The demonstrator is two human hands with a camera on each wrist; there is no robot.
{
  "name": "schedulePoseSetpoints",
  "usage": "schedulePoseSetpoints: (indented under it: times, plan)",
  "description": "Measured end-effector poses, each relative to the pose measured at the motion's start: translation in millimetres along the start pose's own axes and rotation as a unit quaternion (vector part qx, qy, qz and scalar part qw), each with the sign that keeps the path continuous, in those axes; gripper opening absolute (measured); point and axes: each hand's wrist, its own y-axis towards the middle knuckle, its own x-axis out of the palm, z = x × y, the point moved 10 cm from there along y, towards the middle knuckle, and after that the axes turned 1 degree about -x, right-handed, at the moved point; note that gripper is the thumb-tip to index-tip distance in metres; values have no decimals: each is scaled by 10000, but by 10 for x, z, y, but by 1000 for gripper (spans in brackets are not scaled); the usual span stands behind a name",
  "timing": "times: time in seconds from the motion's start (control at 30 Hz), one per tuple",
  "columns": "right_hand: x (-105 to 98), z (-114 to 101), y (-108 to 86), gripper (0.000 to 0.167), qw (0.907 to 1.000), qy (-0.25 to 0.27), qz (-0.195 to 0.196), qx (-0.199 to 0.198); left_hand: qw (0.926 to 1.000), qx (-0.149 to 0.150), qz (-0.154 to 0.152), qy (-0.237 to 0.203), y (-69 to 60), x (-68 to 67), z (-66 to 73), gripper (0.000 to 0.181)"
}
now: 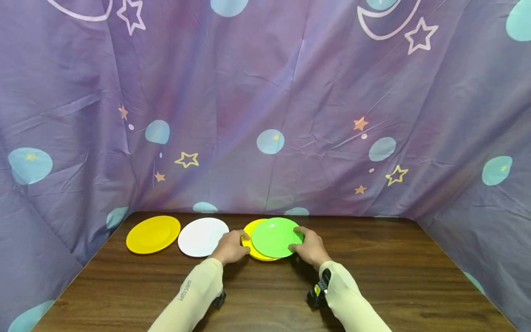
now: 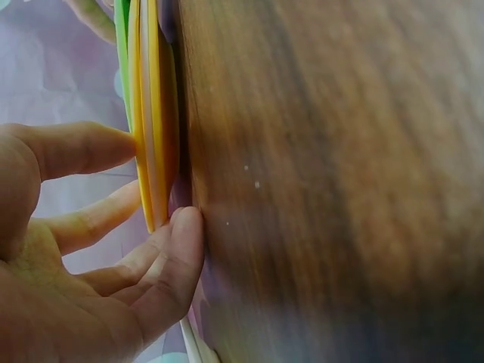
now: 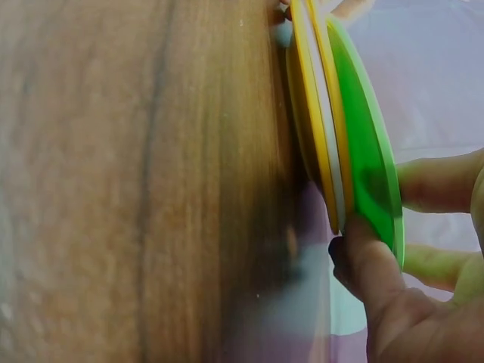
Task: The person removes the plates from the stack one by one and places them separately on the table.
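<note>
A green plate [image 1: 275, 237] lies off-centre to the right on top of a yellow plate [image 1: 259, 255], whose left edge shows. My right hand [image 1: 311, 248] pinches the green plate at its right rim. From the left, my left hand [image 1: 230, 247] holds the edge of the stack under it, thumb at the top rim and fingers below. In the right wrist view a white plate [image 3: 327, 113] is sandwiched between two yellow ones, and the green plate's near side tilts away from them. The stack's underside stands slightly above the wood in the left wrist view.
On the left of the brown wooden table [image 1: 394, 276] are a single-looking yellow plate [image 1: 153, 235] and a white plate [image 1: 201, 237] beside it. A purple curtain [image 1: 269, 92] with stars and moons hangs behind the table and along both sides.
</note>
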Motion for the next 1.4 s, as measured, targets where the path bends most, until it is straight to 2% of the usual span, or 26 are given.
schedulePoseSetpoints:
  times: [0.13, 0.53, 0.7, 1.07, 1.23, 1.4]
  plan:
    - [-53, 12, -6, 63, 10000, -2, 85, -14, 10000, -3, -7, -20, 4, 12, -10, 35]
    - [-126, 75, -16, 65, 9987, 492, 97, 74, 9999, 33, -19, -113, -5, -6, 34, 35]
    - [-159, 108, -2, 64, 9982, 552, 188, 142, 9999, -32, -39, -133, -4, -12, 31, 35]
    - [-228, 224, 1, 66, 9943, 1025, 157, 265, 9999, -61, -24, -139, 7, -6, 14, 36]
    - [-247, 255, -14, 66, 9904, 1332, 212, 306, 9997, -108, -47, -210, -1, 4, -7, 36]
    - [-232, 301, -27, 66, 9813, 1864, 154, 455, 9997, -114, -23, -203, -7, 2, -12, 35]
